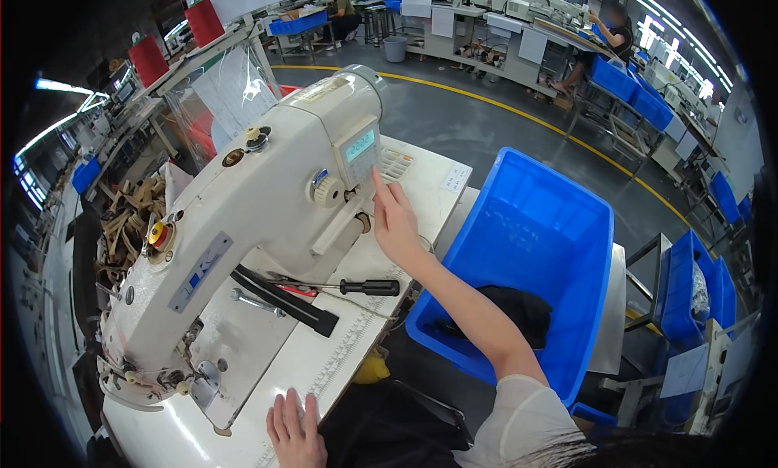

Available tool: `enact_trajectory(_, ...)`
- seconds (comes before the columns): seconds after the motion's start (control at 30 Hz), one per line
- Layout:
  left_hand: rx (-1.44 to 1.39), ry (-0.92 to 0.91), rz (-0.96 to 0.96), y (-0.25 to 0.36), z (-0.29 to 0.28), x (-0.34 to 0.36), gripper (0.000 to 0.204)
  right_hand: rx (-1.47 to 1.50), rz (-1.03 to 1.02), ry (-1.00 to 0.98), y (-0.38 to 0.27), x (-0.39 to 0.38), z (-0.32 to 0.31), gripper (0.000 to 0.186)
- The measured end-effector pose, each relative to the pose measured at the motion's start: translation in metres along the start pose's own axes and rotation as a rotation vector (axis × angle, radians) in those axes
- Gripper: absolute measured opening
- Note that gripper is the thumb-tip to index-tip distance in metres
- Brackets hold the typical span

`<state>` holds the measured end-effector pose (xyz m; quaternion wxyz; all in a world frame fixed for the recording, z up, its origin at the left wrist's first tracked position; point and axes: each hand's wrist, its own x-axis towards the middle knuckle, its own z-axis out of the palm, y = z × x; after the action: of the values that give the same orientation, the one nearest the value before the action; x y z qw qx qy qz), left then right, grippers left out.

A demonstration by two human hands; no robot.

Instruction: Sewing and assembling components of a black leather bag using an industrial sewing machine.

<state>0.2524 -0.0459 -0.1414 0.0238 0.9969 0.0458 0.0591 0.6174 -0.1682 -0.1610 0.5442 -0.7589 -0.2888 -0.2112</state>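
A large white industrial sewing machine (267,160) stands on a white table. My right hand (395,227) reaches to its control panel (356,153), which has a small lit screen. The index finger is stretched out, its tip at the panel's buttons, and the hand holds nothing. On the table's front edge rests my left hand (295,432), open, with its fingers spread over a printed ruler strip (340,363). Between the hands lie a screwdriver (369,287) with a black handle, a metal wrench (258,303) and a black strap (288,299).
A blue bin (596,306) with dark cloth (515,312) inside stands right of the table. Red thread cones (204,22) sit on a rack at the back left. Brown pieces (130,225) are piled beyond the machine. Two people are at far workstations past a yellow floor line (519,110).
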Motion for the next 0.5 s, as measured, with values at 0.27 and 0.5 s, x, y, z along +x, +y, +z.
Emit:
enact_trajectory(0.27, 0.006, 0.026, 0.000, 0.0021, -0.0008, 0.0004, 0.074, -0.173, -0.257, 0.042, -0.0117, 0.0059, -0.0020, 0.067)
enact_trajectory(0.5, 0.022, 0.054, 0.021, -0.0006, 0.0047, 0.0004, 0.073, -0.335, -0.250, 0.035, -0.0142, 0.0074, -0.0013, 0.070)
